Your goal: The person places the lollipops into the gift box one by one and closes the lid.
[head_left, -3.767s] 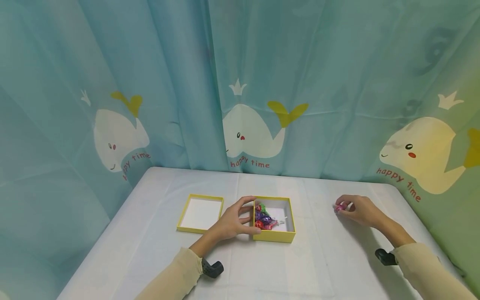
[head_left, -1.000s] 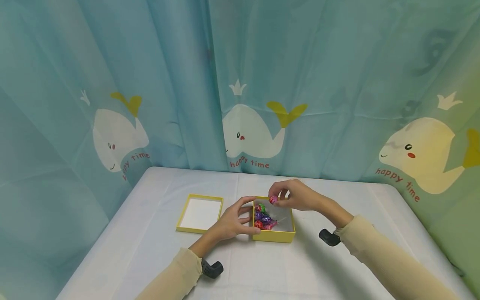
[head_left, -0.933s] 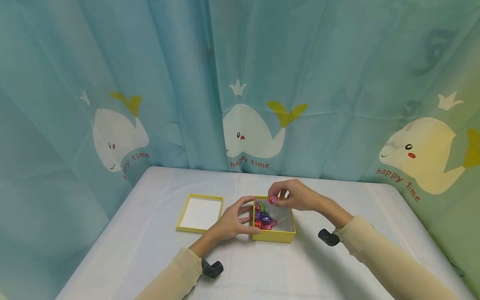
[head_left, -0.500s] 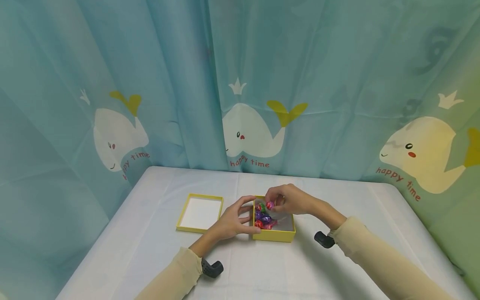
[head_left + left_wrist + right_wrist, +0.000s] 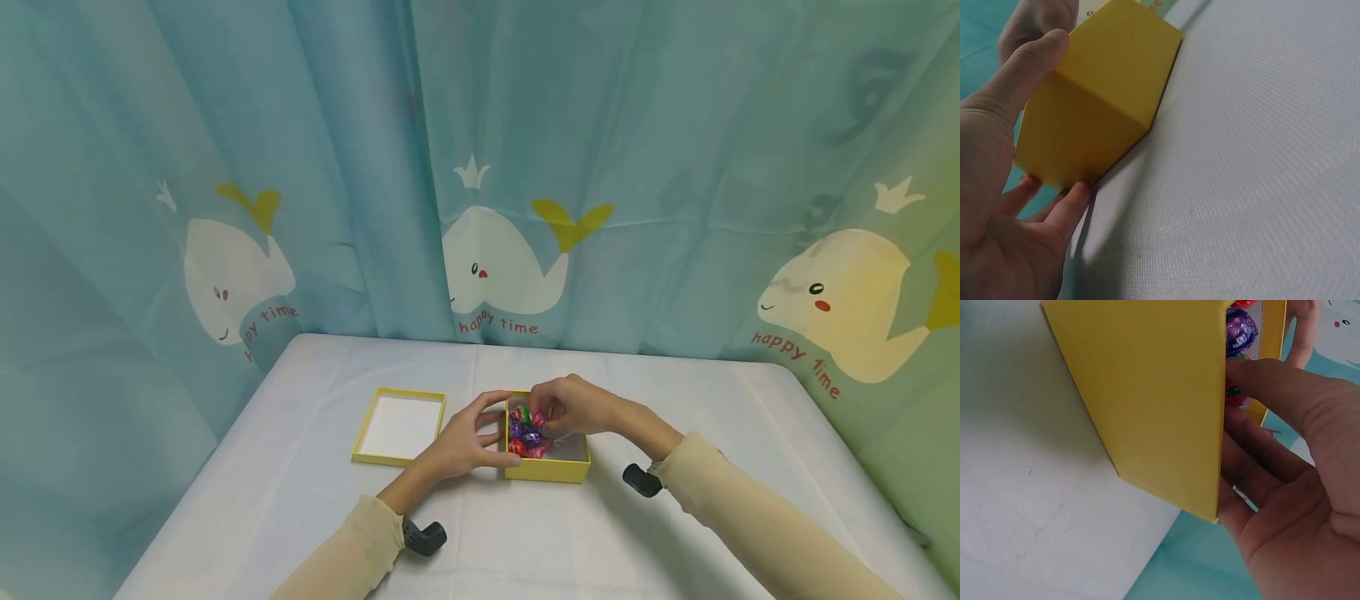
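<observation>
A yellow box (image 5: pixel 549 472) with a white inside stands on the table. My left hand (image 5: pixel 461 442) grips its left end, thumb at the front corner and fingers spread toward the back; the left wrist view shows the thumb (image 5: pixel 1035 65) on the box edge. Several wrapped lollipops (image 5: pixel 531 436) lie in the left part of the box. My right hand (image 5: pixel 577 404) reaches down inside and pinches a pink-and-red lollipop (image 5: pixel 539 419) beside them. In the right wrist view the box wall hides most of the fingertips, and a purple lollipop (image 5: pixel 1240 330) shows beyond the thumb.
Left of the box lies a shallow yellow-rimmed lid (image 5: pixel 401 427), white side up. A white cloth covers the table (image 5: pixel 480 542). Behind it hangs a blue-green curtain (image 5: pixel 360 167) printed with whales. Each wrist carries a dark camera mount.
My right hand has carried the pink lollipop from the table's right side to the box, then lowered it inside toward the others. The left hand stays on the box.
</observation>
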Demonstrator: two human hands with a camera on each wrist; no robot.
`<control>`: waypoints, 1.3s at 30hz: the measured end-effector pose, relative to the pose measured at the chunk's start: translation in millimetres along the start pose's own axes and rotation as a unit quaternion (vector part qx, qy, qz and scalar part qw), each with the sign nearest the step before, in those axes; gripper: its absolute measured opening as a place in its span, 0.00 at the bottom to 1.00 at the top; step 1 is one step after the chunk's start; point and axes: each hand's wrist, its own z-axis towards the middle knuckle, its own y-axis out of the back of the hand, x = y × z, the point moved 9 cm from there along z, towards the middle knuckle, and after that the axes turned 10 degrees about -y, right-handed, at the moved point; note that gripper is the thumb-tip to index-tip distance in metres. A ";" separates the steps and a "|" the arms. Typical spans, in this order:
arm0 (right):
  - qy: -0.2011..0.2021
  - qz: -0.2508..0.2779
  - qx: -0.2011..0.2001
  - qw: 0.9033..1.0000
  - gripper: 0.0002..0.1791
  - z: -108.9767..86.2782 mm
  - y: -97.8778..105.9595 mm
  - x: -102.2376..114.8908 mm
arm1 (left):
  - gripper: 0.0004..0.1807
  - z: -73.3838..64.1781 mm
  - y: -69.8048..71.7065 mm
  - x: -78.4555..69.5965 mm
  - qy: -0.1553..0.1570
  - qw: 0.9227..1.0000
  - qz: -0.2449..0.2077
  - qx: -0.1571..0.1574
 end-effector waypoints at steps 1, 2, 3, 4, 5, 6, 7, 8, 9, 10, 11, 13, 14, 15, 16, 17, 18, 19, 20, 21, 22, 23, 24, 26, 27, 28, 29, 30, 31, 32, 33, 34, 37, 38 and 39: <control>0.000 -0.002 0.002 1.000 0.11 0.5 -0.9 -0.4 | 0.51 -0.1 0.0 0.0 0.000 1.000 -0.001 0.000; -0.001 -0.003 0.003 1.000 0.11 0.6 -1.7 -0.7 | 0.51 -0.1 -0.1 0.1 0.001 1.000 -0.001 0.000; -0.002 -0.005 0.004 1.000 0.11 0.8 -2.2 -0.8 | 0.51 -0.2 -0.1 0.0 0.001 1.000 -0.001 0.000; -0.001 -0.006 0.004 1.000 0.11 0.8 -2.6 -0.7 | 0.51 -0.3 0.0 0.0 0.001 1.000 -0.001 0.000; -0.001 -0.008 0.004 1.000 0.11 0.8 -2.9 -0.3 | 0.51 -0.3 0.0 0.0 0.002 1.000 -0.001 0.000; 0.000 -0.011 0.004 1.000 0.11 0.8 -3.2 0.1 | 0.51 -0.3 0.1 0.0 0.002 1.000 -0.001 0.000; 0.002 -0.013 0.004 1.000 0.11 1.0 -3.3 0.8 | 0.51 -0.4 0.1 0.0 0.002 1.000 -0.002 0.000; 0.002 -0.014 0.003 1.000 0.11 0.9 -3.5 1.3 | 0.51 -0.4 0.1 -0.1 0.002 1.000 -0.002 0.000; 0.003 -0.015 0.002 1.000 0.11 1.1 -3.7 1.8 | 0.51 -0.3 0.1 -0.2 0.002 1.000 -0.002 0.000; 0.004 -0.015 0.002 1.000 0.11 1.2 -4.2 2.2 | 0.51 -0.4 0.1 -0.3 0.002 1.000 -0.002 0.000; 0.005 -0.015 0.002 1.000 0.11 1.5 -4.9 2.3 | 0.51 -0.3 0.0 -0.4 0.001 1.000 -0.002 0.001; 0.007 -0.015 0.003 1.000 0.10 2.1 -6.6 2.8 | 0.50 -0.3 -0.2 -0.5 0.000 1.000 -0.003 0.002; 0.007 -0.015 0.005 1.000 0.10 2.2 -7.6 2.7 | 0.50 -0.2 -0.2 -0.5 0.000 1.000 -0.002 0.003; 0.008 -0.017 0.006 1.000 0.10 2.4 -8.6 2.8 | 0.51 -0.2 -0.2 -0.7 -0.001 1.000 -0.002 0.003; 0.008 -0.018 0.007 1.000 0.09 2.6 -9.4 2.8 | 0.50 -0.2 -0.2 -0.9 -0.001 1.000 -0.002 0.003; 0.009 -0.019 0.008 1.000 0.09 2.8 -10.1 2.8 | 0.50 -0.2 -0.1 -1.0 -0.001 1.000 -0.001 0.003; 0.009 -0.021 0.008 1.000 0.10 2.9 -10.6 2.8 | 0.50 -0.3 0.0 -1.1 -0.001 1.000 0.000 0.003; 0.008 -0.024 0.007 1.000 0.10 2.9 -11.0 2.5 | 0.51 -0.4 0.0 -1.2 -0.001 1.000 0.000 0.004; 0.008 -0.026 0.006 1.000 0.10 3.0 -11.2 2.7 | 0.51 -0.5 0.0 -1.3 -0.001 1.000 0.000 0.004; 0.008 -0.028 0.006 1.000 0.10 3.1 -11.4 2.8 | 0.51 -0.5 0.0 -1.4 -0.001 1.000 0.000 0.004; 0.008 -0.028 0.006 1.000 0.10 3.1 -11.6 2.7 | 0.51 -0.6 -0.1 -1.4 0.000 1.000 0.000 0.004; 0.007 -0.029 0.006 1.000 0.10 3.1 -12.0 2.6 | 0.51 -0.8 -0.2 -1.5 0.000 1.000 -0.001 0.004; 0.007 -0.029 0.006 1.000 0.10 3.2 -12.3 2.5 | 0.51 -0.8 -0.3 -1.5 0.000 1.000 -0.001 0.005; 0.005 -0.030 0.007 1.000 0.10 3.1 -12.8 2.5 | 0.50 -1.0 -0.4 -1.8 0.000 1.000 -0.002 0.005; 0.003 -0.030 0.007 1.000 0.10 3.0 -13.1 2.4 | 0.50 -1.0 -0.4 -1.9 0.000 1.000 -0.003 0.005; 0.001 -0.029 0.008 1.000 0.10 3.0 -13.4 2.1 | 0.50 -1.0 -0.4 -2.1 0.000 1.000 -0.003 0.005; 0.000 -0.029 0.008 1.000 0.10 2.9 -13.6 2.0 | 0.50 -1.0 -0.5 -2.1 0.000 1.000 -0.003 0.005; -0.002 -0.029 0.008 1.000 0.10 2.9 -13.7 2.0 | 0.51 -1.0 -0.4 -2.1 0.001 1.000 -0.003 0.006; -0.004 -0.028 0.009 1.000 0.10 2.8 -13.8 1.8 | 0.51 -1.0 -0.5 -2.1 0.001 1.000 -0.003 0.006; -0.006 -0.027 0.009 1.000 0.10 2.8 -13.8 1.7 | 0.51 -0.9 -0.5 -2.1 0.001 1.000 -0.003 0.006; -0.007 -0.026 0.009 1.000 0.11 2.6 -13.7 1.8 | 0.51 -0.9 -0.5 -2.2 0.001 1.000 -0.003 0.006; -0.007 -0.025 0.010 1.000 0.11 2.5 -13.5 1.9 | 0.51 -0.9 -0.5 -2.2 0.001 1.000 -0.003 0.006; -0.005 -0.024 0.010 1.000 0.11 1.3 -12.0 3.2 | 0.50 -0.8 -0.6 -2.3 0.002 1.000 -0.005 0.004; -0.003 -0.023 0.009 1.000 0.11 0.6 -11.1 3.9 | 0.50 -0.8 -0.6 -2.4 0.002 1.000 -0.006 0.003; -0.001 -0.023 0.007 1.000 0.12 -0.1 -10.0 4.4 | 0.50 -0.8 -0.6 -2.4 0.001 1.000 -0.006 0.003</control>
